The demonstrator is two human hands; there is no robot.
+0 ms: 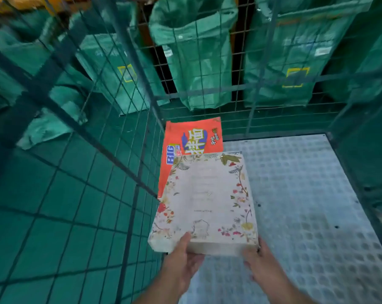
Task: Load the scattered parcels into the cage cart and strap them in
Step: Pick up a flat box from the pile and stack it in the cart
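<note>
A white box with a floral border [207, 200] lies low inside the cage cart [139, 119], along its left mesh wall. My left hand [181, 264] grips its near left corner, thumb on top. My right hand [262, 268] holds the near right edge, fingers under or against the side. Beyond the floral box an orange printed box [190, 141] lies flat on the cart floor, partly covered by the floral one. No strap is visible.
The cart floor [306, 194] is a pale studded metal plate. Green wire mesh walls rise at the left, back and right. Green sacks [196, 62] hang behind the back mesh. Green floor lies outside the left wall.
</note>
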